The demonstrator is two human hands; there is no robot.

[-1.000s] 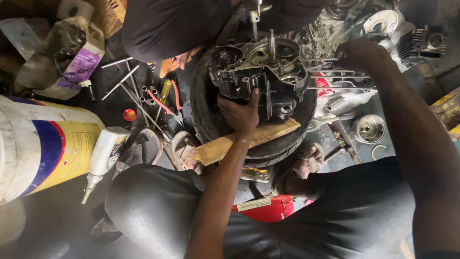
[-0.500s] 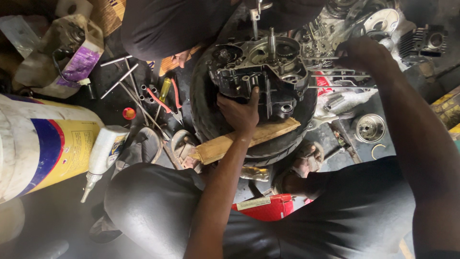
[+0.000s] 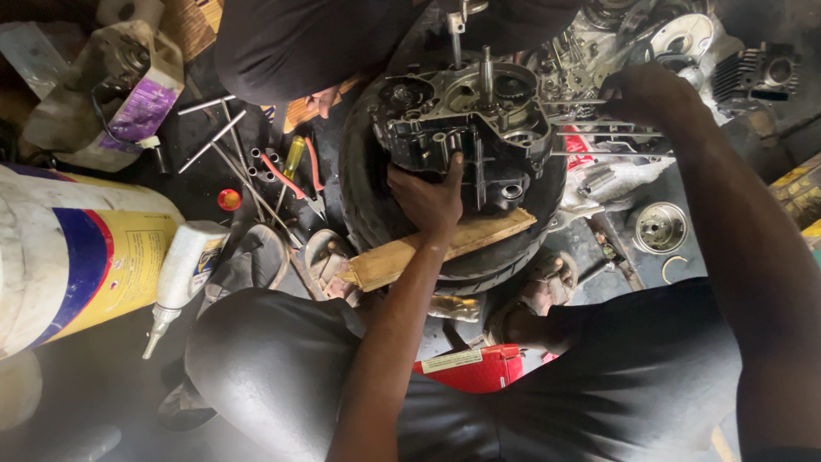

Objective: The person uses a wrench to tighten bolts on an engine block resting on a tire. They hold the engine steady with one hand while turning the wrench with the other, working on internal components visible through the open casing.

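Little has moved since the earlier frames: the left hand (image 3: 432, 198) stays pressed on the near edge of the engine crankcase (image 3: 466, 133), its thumb perhaps a touch higher, and the right hand (image 3: 646, 94) stays out at the far right over the heap of loose metal parts (image 3: 599, 60).

The crankcase sits on top of a black tyre (image 3: 368, 184) lying flat on the floor, with a wooden plank (image 3: 445, 248) wedged under its near side. The left fingers are spread fairly wide and laid flat against the casting, bracing it rather than gripping. The right fingers are curled, closed around what looks like a thin metal rod or frame (image 3: 599, 130) beside the crankcase; exactly what they hold cannot be told.

The crankcase looks like cast metal, so it is judged heavy, rigid and probably oily and slippery, with upright shafts (image 3: 486, 73) that would be poor to lift by. Its outer walls and thick bosses seem the safest places to take hold, with both hands.

Left of the tyre lie rods and sockets (image 3: 227, 141), red-handled pliers (image 3: 295, 184), a yellow-handled screwdriver (image 3: 293, 158), a white squeeze bottle (image 3: 180, 278) and a large drum (image 3: 68, 257). Another person in dark clothing (image 3: 299, 43) crouches opposite.
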